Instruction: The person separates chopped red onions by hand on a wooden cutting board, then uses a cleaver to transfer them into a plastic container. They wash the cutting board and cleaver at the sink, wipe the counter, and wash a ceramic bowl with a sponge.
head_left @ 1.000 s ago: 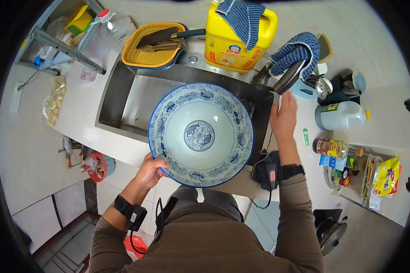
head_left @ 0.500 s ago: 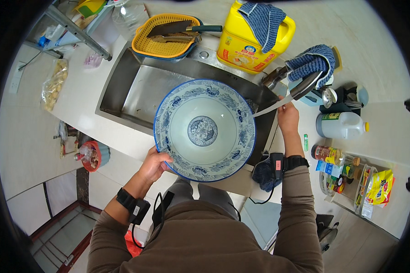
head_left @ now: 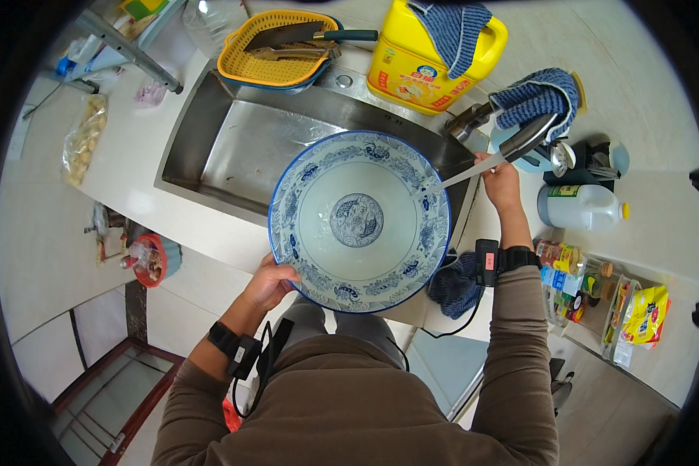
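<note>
A large blue-and-white patterned bowl (head_left: 357,264) is tilted over the near side of the steel sink (head_left: 245,140). My left hand (head_left: 268,283) grips its near-left rim, the thumb over the edge. From the faucet (head_left: 524,140) a stream of water (head_left: 466,171) runs down into the right side of the bowl, and a shallow pool seems to lie inside. Just below the faucet's spout is my right hand (head_left: 502,189), its fingers curled together. The stream partly covers those fingertips, so what they touch is hidden.
A yellow basket (head_left: 248,62) with a cleaver (head_left: 283,35) stands behind the sink. Beside it is a yellow jug (head_left: 412,70). A blue cloth (head_left: 536,97) drapes the faucet; another cloth (head_left: 454,287) lies at the counter's front. Bottles (head_left: 582,207) line the right.
The bowl has shifted right, toward the faucet. The stream, which met its right rim before, now falls farther inside. My right hand has moved up slightly, closer to the spout.
</note>
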`<state>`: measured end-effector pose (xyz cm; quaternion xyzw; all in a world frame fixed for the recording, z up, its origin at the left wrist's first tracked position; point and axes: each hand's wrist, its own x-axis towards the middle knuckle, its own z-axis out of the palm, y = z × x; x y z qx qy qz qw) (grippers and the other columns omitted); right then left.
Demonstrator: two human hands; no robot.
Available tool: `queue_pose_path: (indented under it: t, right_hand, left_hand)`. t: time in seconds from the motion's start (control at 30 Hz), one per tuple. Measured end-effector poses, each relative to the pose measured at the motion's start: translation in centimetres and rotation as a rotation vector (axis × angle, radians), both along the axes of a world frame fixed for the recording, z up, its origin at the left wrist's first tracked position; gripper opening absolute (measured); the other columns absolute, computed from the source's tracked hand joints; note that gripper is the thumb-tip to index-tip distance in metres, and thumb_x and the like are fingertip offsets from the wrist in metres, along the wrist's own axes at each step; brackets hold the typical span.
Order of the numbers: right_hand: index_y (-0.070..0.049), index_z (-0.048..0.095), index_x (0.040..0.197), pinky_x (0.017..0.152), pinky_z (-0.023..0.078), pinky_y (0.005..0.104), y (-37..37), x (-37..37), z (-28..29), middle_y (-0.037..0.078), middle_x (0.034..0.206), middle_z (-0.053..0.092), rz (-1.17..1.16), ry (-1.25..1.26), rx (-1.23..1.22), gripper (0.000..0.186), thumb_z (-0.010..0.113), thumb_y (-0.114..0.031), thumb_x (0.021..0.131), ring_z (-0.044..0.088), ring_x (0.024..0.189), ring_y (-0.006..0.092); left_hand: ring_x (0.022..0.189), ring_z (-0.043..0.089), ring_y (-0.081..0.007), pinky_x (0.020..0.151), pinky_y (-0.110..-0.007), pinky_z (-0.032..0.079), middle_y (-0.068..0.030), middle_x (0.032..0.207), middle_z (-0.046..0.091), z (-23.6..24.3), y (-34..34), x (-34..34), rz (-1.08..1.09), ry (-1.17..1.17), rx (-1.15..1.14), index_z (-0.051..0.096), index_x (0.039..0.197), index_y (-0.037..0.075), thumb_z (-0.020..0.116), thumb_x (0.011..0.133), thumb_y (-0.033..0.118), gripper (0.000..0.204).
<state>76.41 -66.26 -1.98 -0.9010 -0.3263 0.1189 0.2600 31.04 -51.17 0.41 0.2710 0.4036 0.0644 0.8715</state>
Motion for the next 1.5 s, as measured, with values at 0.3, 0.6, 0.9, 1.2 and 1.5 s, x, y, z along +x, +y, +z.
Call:
queue_pose_path:
  t: [0.3, 0.6, 0.9, 1.2, 1.5]
  right_hand:
    - [-0.003, 0.069, 0.097, 0.074, 0.049, 0.0284, 0.0, 2.4, -2.5, 0.011, 0.085, 0.069, -0.018, -0.065, -0.100, 0.022, 0.069, -0.020, 0.082, 0.064, 0.079, 0.0185]
    - [-0.011, 0.070, 0.096, 0.073, 0.049, 0.0337, -0.1, 2.3, -0.5, 0.012, 0.086, 0.068, -0.025, -0.165, -0.285, 0.029, 0.066, -0.037, 0.083, 0.065, 0.080, 0.0275]
    - [-0.006, 0.058, 0.113, 0.077, 0.049, 0.0394, 1.9, -6.7, 2.4, 0.020, 0.105, 0.061, -0.007, -0.587, 0.264, 0.027, 0.055, -0.019, 0.089, 0.060, 0.092, 0.0351]
    - [-0.001, 0.033, 0.138, 0.109, 0.020, 0.0470, 1.1, -24.3, -0.3, 0.023, 0.145, 0.025, 0.556, -0.203, -0.130, 0.063, 0.055, -0.034, 0.088, 0.021, 0.135, 0.0407]
    - [0.001, 0.028, 0.139, 0.109, 0.013, 0.0550, 5.4, -31.0, -4.1, 0.024, 0.146, 0.023, 0.542, -0.263, -0.110, 0.067, 0.049, -0.039, 0.089, 0.018, 0.136, 0.0409]
  left_hand:
    - [0.094, 0.062, -0.0244, 0.084, -0.038, 0.052, -0.0123, 0.108, 0.062, 0.7, 0.4, 0.0, -0.016, 0.083, 0.009, 0.050, 0.121, -0.001, 0.056, 0.066, -0.005, 0.056]
    - [0.090, 0.063, -0.0235, 0.076, -0.039, 0.055, -0.0118, 0.107, 0.061, -0.2, -0.5, 0.7, -0.016, 0.006, -0.046, 0.049, 0.121, 0.000, 0.055, 0.067, -0.005, 0.055]
    - [0.087, 0.064, -0.0239, 0.076, -0.038, 0.055, -0.0120, 0.104, 0.062, 0.5, -0.6, -0.8, 0.003, 0.014, -0.027, 0.049, 0.120, 0.000, 0.056, 0.066, -0.006, 0.055]
    - [0.089, 0.063, -0.0229, 0.078, -0.037, 0.053, -0.0114, 0.104, 0.063, -0.8, 0.2, -4.1, 0.013, -0.004, -0.028, 0.048, 0.121, 0.000, 0.055, 0.066, -0.005, 0.056]
    - [0.090, 0.064, -0.0222, 0.078, -0.037, 0.053, -0.0107, 0.105, 0.063, -2.6, -0.1, -5.0, 0.058, -0.074, -0.024, 0.049, 0.121, 0.001, 0.054, 0.069, -0.005, 0.052]
